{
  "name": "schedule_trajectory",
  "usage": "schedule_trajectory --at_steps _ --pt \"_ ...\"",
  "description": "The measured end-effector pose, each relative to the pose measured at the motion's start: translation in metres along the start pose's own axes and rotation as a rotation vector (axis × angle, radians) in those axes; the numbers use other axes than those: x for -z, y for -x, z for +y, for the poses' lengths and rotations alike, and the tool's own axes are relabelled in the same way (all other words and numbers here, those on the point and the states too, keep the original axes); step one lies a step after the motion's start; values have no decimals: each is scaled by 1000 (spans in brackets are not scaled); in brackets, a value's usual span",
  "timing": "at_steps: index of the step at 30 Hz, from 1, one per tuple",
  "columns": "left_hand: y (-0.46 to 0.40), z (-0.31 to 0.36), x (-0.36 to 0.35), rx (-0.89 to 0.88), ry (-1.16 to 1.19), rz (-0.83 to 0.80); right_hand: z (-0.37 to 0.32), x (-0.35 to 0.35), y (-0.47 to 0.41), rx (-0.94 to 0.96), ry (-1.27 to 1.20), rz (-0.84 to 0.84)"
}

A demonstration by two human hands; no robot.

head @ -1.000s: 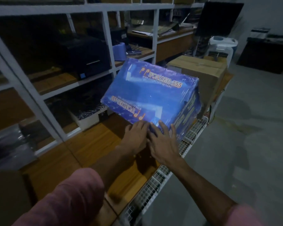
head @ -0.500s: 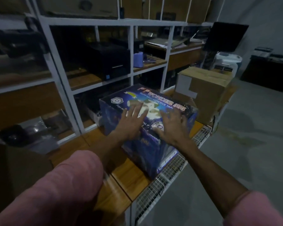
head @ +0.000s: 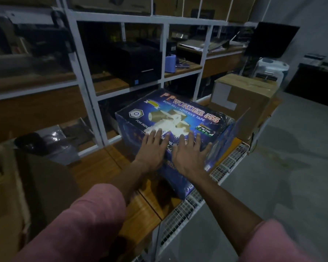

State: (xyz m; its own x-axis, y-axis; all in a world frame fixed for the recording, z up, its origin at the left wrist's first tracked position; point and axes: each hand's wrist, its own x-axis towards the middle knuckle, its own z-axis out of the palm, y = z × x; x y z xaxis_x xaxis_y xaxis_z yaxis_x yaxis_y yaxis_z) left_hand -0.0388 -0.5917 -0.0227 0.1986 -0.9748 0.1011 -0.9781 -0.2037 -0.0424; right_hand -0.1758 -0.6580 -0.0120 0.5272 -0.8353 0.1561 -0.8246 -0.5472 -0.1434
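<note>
Two open palms lie flat on the top of the blue adhesive-tape carton [head: 170, 118]. The left hand [head: 151, 150] and the right hand [head: 189, 154] are side by side near its near edge, fingers straight and spread, gripping nothing. The carton stands on the wooden shelf board [head: 106, 167], turned at an angle. Its near corner is close to the white wire-mesh edge [head: 180, 216], and its far right end is just beside a brown cardboard box [head: 248, 99].

The step looks like settling or sliding the carton into place. To do it well, both palms should press evenly so the box does not pivot, and any push should go toward the rack, away from the mesh edge and the drop to the floor. The printed wrap looks glossy and may let flat hands slip. If the carton has to be turned, fingers hooked over the side edges would give surer control. A loose flap or sheet stands up at the carton's right end and could catch on the cardboard box.

The board is orange-brown wood in joined panels, with the mesh running along its right side. On the left and far side stands a white metal rack [head: 83, 76] holding a black printer [head: 133, 63] and a small blue item [head: 170, 63]. A dark monitor [head: 271, 38] is at the far right, above a grey concrete floor [head: 282, 176]. The room is dim.
</note>
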Motion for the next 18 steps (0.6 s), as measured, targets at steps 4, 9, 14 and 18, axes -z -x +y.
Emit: schedule_trajectory --at_steps 4,9,14,18 --pt "36 -2 -16 59 67 77 -9 -13 26 127 67 141" --pt "85 9 -38 110 54 189 12 -26 54 305 177 196" --pt "114 13 -34 74 98 126 52 -42 71 444 284 162" --pt "115 12 -31 168 165 26 69 -47 74 411 228 39"
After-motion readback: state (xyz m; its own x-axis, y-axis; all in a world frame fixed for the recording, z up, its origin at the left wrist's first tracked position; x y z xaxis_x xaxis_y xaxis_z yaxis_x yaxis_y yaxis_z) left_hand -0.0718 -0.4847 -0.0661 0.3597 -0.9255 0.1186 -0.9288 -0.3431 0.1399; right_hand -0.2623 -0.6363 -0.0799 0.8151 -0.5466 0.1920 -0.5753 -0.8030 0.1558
